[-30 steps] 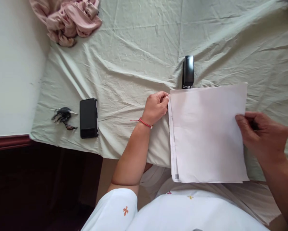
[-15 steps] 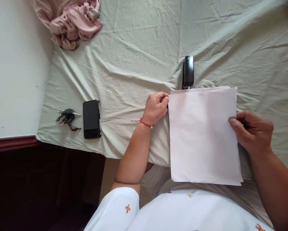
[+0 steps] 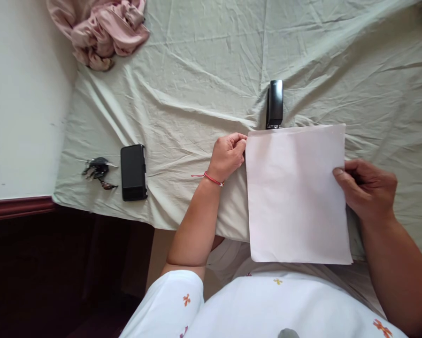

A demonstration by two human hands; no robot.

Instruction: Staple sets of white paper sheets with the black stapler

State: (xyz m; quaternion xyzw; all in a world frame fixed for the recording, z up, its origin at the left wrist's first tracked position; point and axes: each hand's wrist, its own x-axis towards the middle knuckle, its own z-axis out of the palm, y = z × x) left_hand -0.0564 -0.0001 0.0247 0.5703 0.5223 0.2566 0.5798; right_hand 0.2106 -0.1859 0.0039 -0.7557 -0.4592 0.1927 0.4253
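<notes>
A few white paper sheets lie stacked almost flush, tilted slightly, their lower part reaching past the bed-like surface's near edge over my lap. My left hand pinches their upper left corner between thumb and fingers. On the right edge my right hand is closed, thumb on top and the fingers partly hidden behind the paper. Just beyond the top edge of the sheets lies a black stapler, its near end close to the paper; whether they touch I cannot tell.
A pale green wrinkled cloth covers the surface. To the left lie a black phone-like case and a bunch of keys. Crumpled pink fabric sits at the far left, beside a white wall.
The sheets now line up more closely: the offset edges at the top and lower right have nearly vanished. Both hands keep their holds.
</notes>
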